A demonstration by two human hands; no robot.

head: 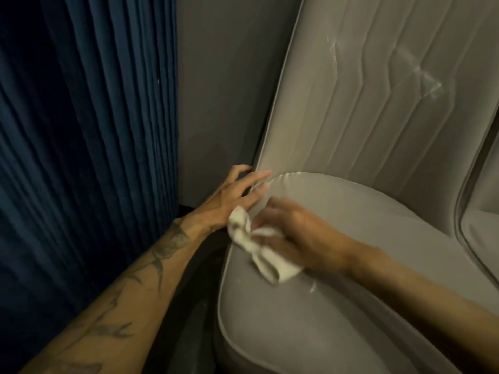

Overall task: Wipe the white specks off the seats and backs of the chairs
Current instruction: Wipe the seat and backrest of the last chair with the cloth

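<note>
A grey padded chair fills the right side, with its seat [337, 306] low and its ribbed back [378, 109] rising behind. White smears [421, 74] streak the upper back, and a small white fleck [313, 286] lies on the seat. My right hand [294, 233] grips a crumpled cream cloth [259, 247] and presses it on the seat's left edge; the hand is blurred. My left hand [237, 195] rests with fingers spread on the chair's left side, where seat and back meet, holding nothing.
A dark blue pleated curtain [89, 144] hangs on the left, close to my left forearm. A grey wall [224, 98] stands behind the chair. A second grey chair [483, 230] abuts at the right edge. Dark floor [194, 306] shows in the narrow gap beside the seat.
</note>
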